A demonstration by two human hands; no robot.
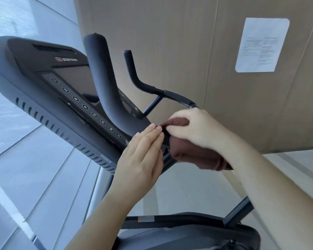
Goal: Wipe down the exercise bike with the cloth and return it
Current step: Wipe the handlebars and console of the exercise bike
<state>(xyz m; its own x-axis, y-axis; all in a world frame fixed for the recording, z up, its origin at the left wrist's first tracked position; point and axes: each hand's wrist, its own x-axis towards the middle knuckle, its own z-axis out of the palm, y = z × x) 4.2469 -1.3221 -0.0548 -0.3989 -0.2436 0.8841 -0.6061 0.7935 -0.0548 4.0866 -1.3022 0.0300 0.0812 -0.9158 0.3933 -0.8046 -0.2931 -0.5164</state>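
The exercise bike's dark console (49, 91) with numbered buttons fills the left of the view, tilted. Two black padded handlebars (101, 82) rise beside it. A brown cloth (192, 152) is wrapped over the handlebar's base near the console's lower right corner. My right hand (193, 127) grips the cloth from above, fingers curled round it. With its fingers straight and together, my left hand (143, 156) lies flat against the bar, fingertips touching the cloth's edge. The bike's grey body (188, 233) shows at the bottom.
A tan panelled wall (170, 42) stands close behind the bike, with a white printed notice (260, 46) stuck on it. Pale tiled floor (34, 168) lies to the left and below. A grey upright post (101, 184) carries the console.
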